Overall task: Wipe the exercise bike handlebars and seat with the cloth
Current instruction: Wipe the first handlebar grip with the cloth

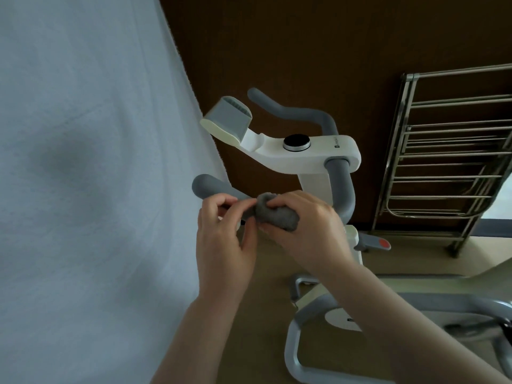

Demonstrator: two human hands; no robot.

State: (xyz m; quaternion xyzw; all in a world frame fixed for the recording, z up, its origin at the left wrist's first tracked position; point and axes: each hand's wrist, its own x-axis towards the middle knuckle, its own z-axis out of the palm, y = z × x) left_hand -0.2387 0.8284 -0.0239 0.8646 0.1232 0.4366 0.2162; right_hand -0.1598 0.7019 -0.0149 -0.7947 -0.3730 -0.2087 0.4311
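A white exercise bike [313, 155] with grey padded handlebars stands in the middle of the head view. The near handlebar [210, 187] runs left to a rounded end; the far handlebar [299, 110] curves behind the console. A grey cloth [273, 212] is wrapped around the near bar. My right hand [307, 228] grips the cloth around the bar. My left hand [224, 239] pinches the cloth's left edge with thumb and fingers, just beside the right hand. The seat is out of view.
A pale curtain [91, 176] hangs along the left, close to the handlebar end. A metal drying rack [443, 162] leans against the brown wall at the right. The bike's grey base frame [293, 347] and a red-tipped lever [379, 242] lie below.
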